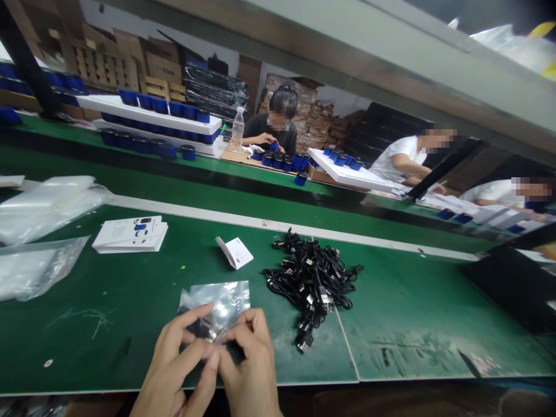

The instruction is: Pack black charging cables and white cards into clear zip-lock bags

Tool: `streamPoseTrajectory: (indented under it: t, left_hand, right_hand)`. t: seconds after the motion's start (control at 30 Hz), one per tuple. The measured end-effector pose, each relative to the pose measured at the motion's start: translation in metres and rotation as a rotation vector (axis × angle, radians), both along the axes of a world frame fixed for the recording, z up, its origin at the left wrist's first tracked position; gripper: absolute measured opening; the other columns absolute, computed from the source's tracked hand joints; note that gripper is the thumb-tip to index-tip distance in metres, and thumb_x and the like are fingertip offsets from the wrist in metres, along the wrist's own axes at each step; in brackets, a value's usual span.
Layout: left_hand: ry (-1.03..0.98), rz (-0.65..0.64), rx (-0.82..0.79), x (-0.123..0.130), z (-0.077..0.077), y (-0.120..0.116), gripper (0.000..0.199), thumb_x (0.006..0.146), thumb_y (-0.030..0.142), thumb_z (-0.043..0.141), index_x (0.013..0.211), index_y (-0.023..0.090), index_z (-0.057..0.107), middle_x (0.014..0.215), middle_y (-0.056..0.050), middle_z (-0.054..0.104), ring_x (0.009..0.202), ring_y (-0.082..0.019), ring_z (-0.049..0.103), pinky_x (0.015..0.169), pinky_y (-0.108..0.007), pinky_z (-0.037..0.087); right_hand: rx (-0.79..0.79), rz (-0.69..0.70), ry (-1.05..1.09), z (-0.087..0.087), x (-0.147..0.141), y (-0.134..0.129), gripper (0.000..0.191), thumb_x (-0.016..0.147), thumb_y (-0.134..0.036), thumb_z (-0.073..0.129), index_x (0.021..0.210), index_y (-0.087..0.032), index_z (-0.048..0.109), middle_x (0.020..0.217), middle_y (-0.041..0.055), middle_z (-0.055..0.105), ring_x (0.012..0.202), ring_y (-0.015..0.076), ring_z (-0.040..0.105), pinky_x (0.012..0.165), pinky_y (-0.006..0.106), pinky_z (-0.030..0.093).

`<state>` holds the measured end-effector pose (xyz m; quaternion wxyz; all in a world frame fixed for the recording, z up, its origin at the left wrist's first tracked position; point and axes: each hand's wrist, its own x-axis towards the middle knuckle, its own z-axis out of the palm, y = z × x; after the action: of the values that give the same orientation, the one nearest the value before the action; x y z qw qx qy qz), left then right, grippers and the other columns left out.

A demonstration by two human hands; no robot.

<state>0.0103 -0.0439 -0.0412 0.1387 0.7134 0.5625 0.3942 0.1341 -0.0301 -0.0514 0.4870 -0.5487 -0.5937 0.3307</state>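
Observation:
My left hand (174, 359) and my right hand (249, 362) pinch a clear resealable plastic bag (230, 302) at its lower edge, close to the front of the green bench mat (87, 341). A dark coiled item shows through the bag, partly hidden by my fingers. To the right of my hands lies a tangled pile of black USB cables (313, 284), not touched by either hand. Beyond the bag sits a small folded white leaflet (234, 253). A stack of white printed cards (130, 234) lies further left.
Bundles of clear plastic bags (43, 208) lie at the left of the mat. Beyond a raised shelf, several co-workers (273, 124) sit at a second green bench with blue-and-black round items on white boards (147, 116). Cardboard cartons stand behind them.

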Motion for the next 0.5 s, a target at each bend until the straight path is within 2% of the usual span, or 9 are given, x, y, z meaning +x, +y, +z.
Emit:
streamPoseTrajectory:
  t: [0.07, 0.1, 0.2, 0.23, 0.3, 0.33, 0.37, 0.43, 0.5]
  left_hand:
    - [-0.048, -0.001, -0.005, 0.003, 0.004, -0.003, 0.021, 0.085, 0.032, 0.049, 0.073, 0.024, 0.064, 0.125, -0.006, 0.05, 0.092, -0.019, 0.055, 0.079, -0.03, 0.049]
    - [-0.052, -0.023, 0.009, 0.004, 0.006, -0.004, 0.021, 0.085, 0.031, 0.048, 0.073, 0.025, 0.063, 0.124, -0.006, 0.052, 0.097, -0.02, 0.054, 0.082, -0.032, 0.047]
    - [0.021, -0.071, 0.056, 0.001, 0.01, -0.001, 0.017, 0.084, 0.035, 0.051, 0.074, 0.026, 0.06, 0.126, -0.006, 0.057, 0.116, -0.027, 0.049, 0.094, -0.042, 0.039]
    - [0.063, -0.068, 0.066, -0.002, 0.01, 0.002, 0.016, 0.081, 0.042, 0.055, 0.078, 0.027, 0.06, 0.128, -0.007, 0.058, 0.118, -0.029, 0.048, 0.097, -0.046, 0.035]
    - [0.133, -0.061, 0.053, -0.011, 0.012, 0.011, 0.035, 0.07, 0.053, 0.063, 0.095, 0.028, 0.062, 0.125, -0.007, 0.061, 0.114, -0.031, 0.053, 0.101, -0.051, 0.03]
    - [0.151, -0.071, 0.017, -0.016, 0.013, 0.016, 0.046, 0.065, 0.053, 0.068, 0.103, 0.029, 0.062, 0.12, -0.006, 0.065, 0.11, -0.031, 0.056, 0.101, -0.049, 0.032]
    - [0.158, -0.102, -0.044, -0.02, 0.015, 0.02, 0.051, 0.061, 0.05, 0.071, 0.107, 0.031, 0.063, 0.112, -0.004, 0.07, 0.104, -0.03, 0.06, 0.097, -0.046, 0.038]
    - [0.152, -0.178, -0.244, -0.026, 0.02, 0.027, 0.039, 0.059, 0.04, 0.073, 0.097, 0.034, 0.069, 0.09, 0.001, 0.074, 0.088, -0.026, 0.066, 0.08, -0.034, 0.05]
    - [0.092, -0.219, -0.475, -0.027, 0.025, 0.03, 0.024, 0.059, 0.034, 0.074, 0.083, 0.032, 0.071, 0.075, 0.004, 0.072, 0.071, -0.021, 0.067, 0.06, -0.025, 0.051]
  right_hand:
    - [-0.042, -0.045, 0.102, -0.003, 0.001, 0.001, 0.024, 0.064, -0.006, 0.06, 0.083, -0.02, 0.058, 0.085, 0.0009, 0.053, 0.073, 0.0159, 0.054, 0.066, 0.026, 0.043]
    - [-0.109, -0.008, 0.175, -0.002, 0.002, 0.002, 0.024, 0.065, -0.007, 0.06, 0.084, -0.02, 0.056, 0.081, -0.0004, 0.055, 0.069, 0.0148, 0.053, 0.063, 0.025, 0.043]
    - [-0.297, 0.221, 0.298, 0.007, 0.009, 0.005, 0.009, 0.069, -0.011, 0.06, 0.069, -0.019, 0.057, 0.06, -0.0059, 0.052, 0.054, 0.0109, 0.048, 0.053, 0.021, 0.038]
    - [-0.315, 0.266, 0.271, 0.012, 0.012, 0.006, 0.012, 0.069, -0.01, 0.061, 0.062, -0.018, 0.056, 0.055, -0.0067, 0.05, 0.052, 0.0102, 0.046, 0.052, 0.02, 0.036]
    - [-0.299, 0.291, 0.168, 0.023, 0.018, 0.008, 0.014, 0.068, -0.007, 0.063, 0.06, -0.018, 0.061, 0.057, -0.0065, 0.051, 0.055, 0.01, 0.048, 0.055, 0.02, 0.037]
    - [-0.284, 0.299, 0.118, 0.028, 0.021, 0.008, 0.014, 0.068, -0.005, 0.063, 0.063, -0.018, 0.064, 0.06, -0.0058, 0.054, 0.058, 0.0104, 0.05, 0.057, 0.02, 0.038]
    - [-0.278, 0.308, 0.089, 0.032, 0.023, 0.008, 0.015, 0.068, -0.005, 0.063, 0.065, -0.019, 0.067, 0.063, -0.0051, 0.057, 0.061, 0.0109, 0.052, 0.059, 0.02, 0.039]
    - [-0.294, 0.309, 0.106, 0.037, 0.025, 0.008, 0.013, 0.069, -0.007, 0.063, 0.068, -0.019, 0.069, 0.065, -0.0038, 0.059, 0.061, 0.0115, 0.053, 0.061, 0.021, 0.041]
    - [-0.336, 0.289, 0.17, 0.04, 0.025, 0.008, 0.009, 0.07, -0.011, 0.063, 0.069, -0.017, 0.068, 0.061, -0.0033, 0.058, 0.059, 0.0115, 0.052, 0.058, 0.021, 0.042]
